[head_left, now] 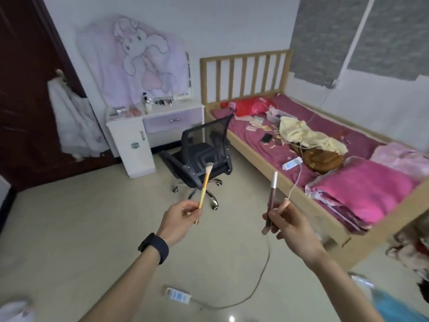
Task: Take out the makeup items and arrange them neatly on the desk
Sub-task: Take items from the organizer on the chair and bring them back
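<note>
Arms stretch forward over pale floor in the lower middle of the frame. The left hand, with a dark band on its wrist, pinches the low end of a makeup brush between thumb and fingertips. Its yellow handle rises up and slightly right, with the pale bristles at the top. The right hand has its fingers curled round a slim lip gloss tube, held nearly upright with the silver cap uppermost and the dark red body below. Whether that hand holds anything else beside the tube is hard to tell. The two hands are well apart, and both things are up in the air.

At upper left centre a white worktop with a lilac drawer stands against the wall. A white bottle and a row of small makeup items, too small to make out, sit on it.

A black office chair stands between the worktop and a wooden bed on the right. The bed carries scattered small packets, a phone, a brown bag and folded pink bedding. A power strip lies on the floor at lower centre.
</note>
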{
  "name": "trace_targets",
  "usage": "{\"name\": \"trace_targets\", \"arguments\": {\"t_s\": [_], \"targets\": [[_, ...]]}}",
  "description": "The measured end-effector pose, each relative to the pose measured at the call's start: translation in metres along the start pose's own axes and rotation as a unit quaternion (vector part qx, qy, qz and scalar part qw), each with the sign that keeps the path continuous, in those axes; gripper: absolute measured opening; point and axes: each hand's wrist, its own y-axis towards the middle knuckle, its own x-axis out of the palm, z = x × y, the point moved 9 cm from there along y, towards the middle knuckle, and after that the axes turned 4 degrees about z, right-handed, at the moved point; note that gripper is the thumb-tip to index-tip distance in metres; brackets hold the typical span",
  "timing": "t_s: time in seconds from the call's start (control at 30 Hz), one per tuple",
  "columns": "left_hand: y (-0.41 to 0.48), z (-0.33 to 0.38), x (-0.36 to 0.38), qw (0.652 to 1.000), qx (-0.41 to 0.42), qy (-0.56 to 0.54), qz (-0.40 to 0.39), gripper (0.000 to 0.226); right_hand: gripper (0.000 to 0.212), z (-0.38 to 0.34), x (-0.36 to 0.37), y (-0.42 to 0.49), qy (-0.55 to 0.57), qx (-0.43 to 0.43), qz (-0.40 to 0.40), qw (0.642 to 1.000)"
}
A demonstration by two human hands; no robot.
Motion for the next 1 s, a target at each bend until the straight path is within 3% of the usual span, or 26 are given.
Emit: {"name": "trace_targets", "arguments": {"t_s": [0.37,0.63,1.0], "targets": [[0.179,0.029,-0.083,0.983,-0.05,-0.042,0.171,0.007,0.006,-0.062,0.095,0.259,0.027,-0.069,-0.145,0.987],[0.261,0.031,-0.167,0.958,-0.071,-0.049,0.274,0.01,0.009,-0.132,0.199,0.381,0.047,-0.098,-0.235,0.966],[0.448,0.005,-0.311,0.954,-0.056,-0.046,0.292,0.009,0.009,-0.224,0.37,0.537,0.048,-0.129,-0.273,0.952]]}}
